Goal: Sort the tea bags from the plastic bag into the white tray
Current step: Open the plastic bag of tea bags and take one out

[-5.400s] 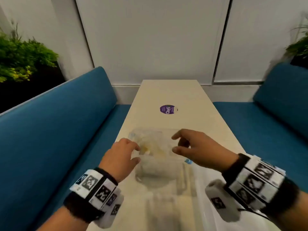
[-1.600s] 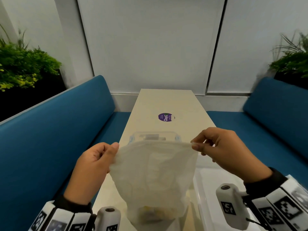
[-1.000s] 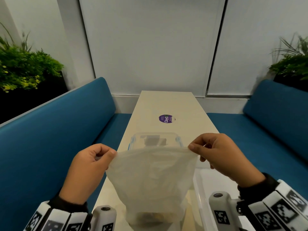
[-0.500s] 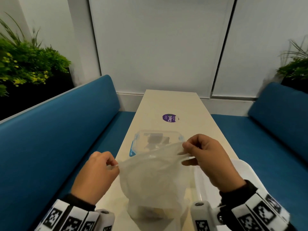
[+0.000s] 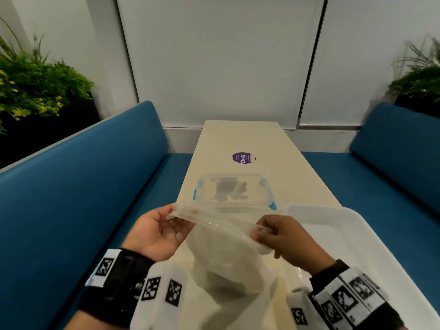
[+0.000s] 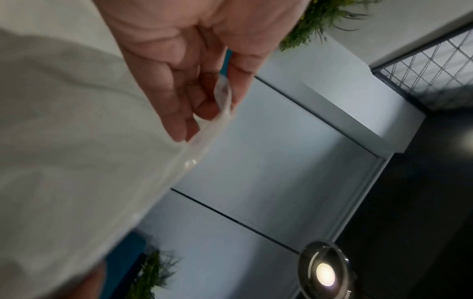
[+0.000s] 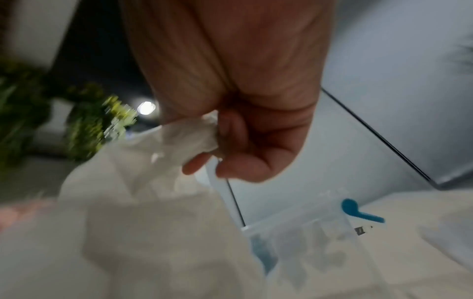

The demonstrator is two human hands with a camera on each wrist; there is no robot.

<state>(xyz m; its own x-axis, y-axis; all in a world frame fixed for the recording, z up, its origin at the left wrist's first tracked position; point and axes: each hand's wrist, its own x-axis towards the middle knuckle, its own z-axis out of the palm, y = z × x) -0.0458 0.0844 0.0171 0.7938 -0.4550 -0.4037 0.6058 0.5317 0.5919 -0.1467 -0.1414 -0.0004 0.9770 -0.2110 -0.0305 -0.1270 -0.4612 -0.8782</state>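
1. the plastic bag [image 5: 221,253] hangs above the near end of the worktop [image 5: 240,136], held up by its top edge so its weight keeps the contents at the bottom.
2. the left hand [image 5: 154,234] has its grip closed on the left corner of the top edge, thumb against fingers [image 6: 176,113], palm turned up.
3. the right hand [image 5: 283,236] has its grip curled tight on the right corner, the film bunched inside it.
4. holding both corners apart looks meant to work the mouth open; i cannot tell whether it is open yet.
5. the tea bags are only a dim lump low in the bag.
6. the white tray [image 5: 371,236] sits at the near right corner, beside the bag for a short carry; i see no tea bags in the part that shows.
7. a clear box [image 5: 233,194] with blue clips stands just beyond the bag.
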